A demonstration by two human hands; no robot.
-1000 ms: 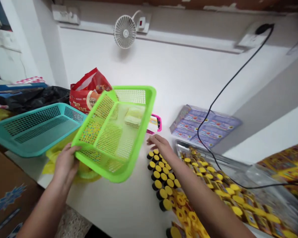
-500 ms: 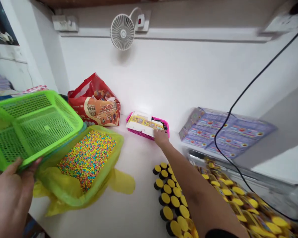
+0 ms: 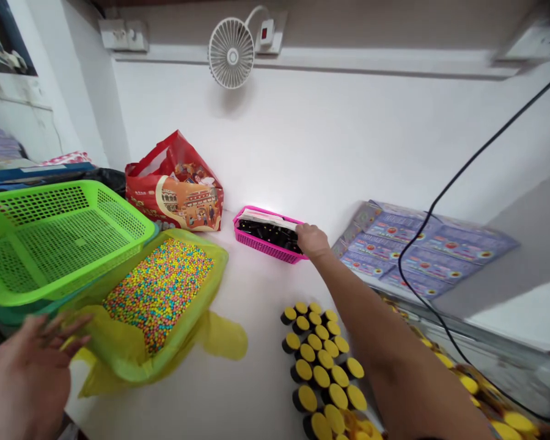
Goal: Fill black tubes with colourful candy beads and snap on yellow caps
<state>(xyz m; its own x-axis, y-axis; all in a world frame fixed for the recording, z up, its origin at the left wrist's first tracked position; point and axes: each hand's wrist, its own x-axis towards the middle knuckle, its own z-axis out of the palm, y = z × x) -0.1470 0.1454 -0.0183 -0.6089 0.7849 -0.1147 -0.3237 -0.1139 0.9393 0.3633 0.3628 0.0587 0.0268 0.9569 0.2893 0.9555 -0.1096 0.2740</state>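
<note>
My right hand [image 3: 314,240] is closed at the right end of a printed white card [image 3: 270,218], which stands tilted along the back of a pink basket [image 3: 266,247]. Small black pieces with light specks [image 3: 268,232] fill the basket in front of the card. At the lower left my left hand [image 3: 39,351] is empty, its fingers apart and slightly blurred. Just beyond it sits a bright green basket [image 3: 80,244], stacked on a teal one [image 3: 25,310]. A tub lined with yellow plastic [image 3: 135,368] holds tiny multicoloured candy-like balls [image 3: 162,287].
Rows of yellow-capped black pieces [image 3: 323,360] stand under my right forearm. Behind them lean purple boxes [image 3: 407,241], crossed by a hanging black cable [image 3: 458,168]. A red bag [image 3: 178,189] stands by the wall, below a white fan [image 3: 231,54].
My left hand has let go of the green basket, which has come down level onto the teal one. My right hand has tipped the card up and back, uncovering the black pieces.
</note>
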